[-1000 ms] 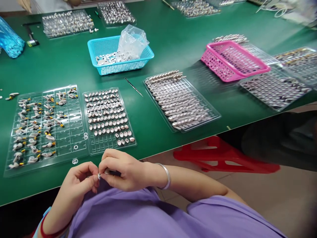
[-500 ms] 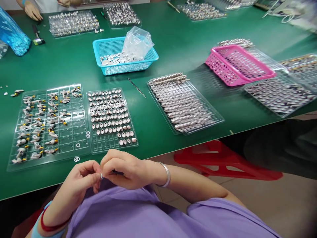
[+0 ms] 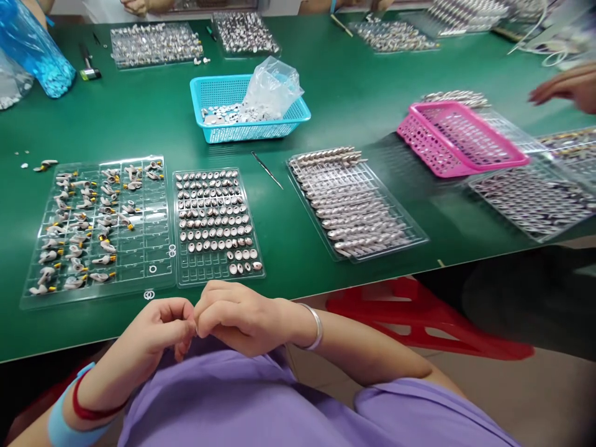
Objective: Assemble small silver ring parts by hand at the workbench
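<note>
My left hand [image 3: 156, 338] and my right hand [image 3: 237, 316] meet fingertip to fingertip just below the green table's near edge, above my purple top. Both pinch one small silvery part between them; it is almost hidden by the fingers. Directly ahead lies a clear tray of small silver caps [image 3: 215, 223], and to its left a clear tray of small parts with yellow tips [image 3: 95, 230]. A silver bangle sits on my right wrist and a red cord on my left.
A tray of long silvery pieces [image 3: 354, 205] lies to the right, with thin tweezers [image 3: 267, 169] beside it. Farther off stand a blue basket with a plastic bag [image 3: 249, 108] and a pink basket [image 3: 459, 133]. Another person's hand [image 3: 565, 87] reaches in at far right. A red stool [image 3: 419, 316] stands below the table.
My fingers have closed tighter over the small part, hiding it. My view has shifted, so the trays sit lower and farther right. Another person's hand has appeared at the far right.
</note>
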Demonstrator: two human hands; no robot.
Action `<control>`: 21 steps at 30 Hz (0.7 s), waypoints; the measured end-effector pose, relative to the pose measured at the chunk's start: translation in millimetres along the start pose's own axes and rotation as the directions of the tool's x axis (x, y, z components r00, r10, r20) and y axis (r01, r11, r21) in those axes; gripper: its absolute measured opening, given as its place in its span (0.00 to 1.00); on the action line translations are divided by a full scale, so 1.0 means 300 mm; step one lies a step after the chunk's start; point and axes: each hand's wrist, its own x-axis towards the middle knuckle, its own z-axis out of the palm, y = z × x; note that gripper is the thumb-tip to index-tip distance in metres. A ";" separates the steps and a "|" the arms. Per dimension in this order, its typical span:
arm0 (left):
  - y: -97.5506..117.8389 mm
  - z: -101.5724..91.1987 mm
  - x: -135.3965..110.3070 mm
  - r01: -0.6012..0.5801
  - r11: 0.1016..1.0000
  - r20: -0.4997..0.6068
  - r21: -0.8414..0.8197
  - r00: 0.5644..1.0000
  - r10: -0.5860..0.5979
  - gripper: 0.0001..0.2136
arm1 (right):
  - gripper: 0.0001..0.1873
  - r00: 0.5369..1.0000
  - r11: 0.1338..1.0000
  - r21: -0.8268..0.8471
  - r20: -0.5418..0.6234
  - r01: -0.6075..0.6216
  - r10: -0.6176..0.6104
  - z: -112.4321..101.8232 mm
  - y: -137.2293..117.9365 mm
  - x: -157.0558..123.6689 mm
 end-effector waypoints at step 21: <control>-0.006 0.007 -0.002 0.033 0.998 -0.031 -0.045 0.999 -0.034 0.04 | 0.10 1.000 1.000 0.013 -0.031 -0.004 0.005 -0.004 -0.004 0.005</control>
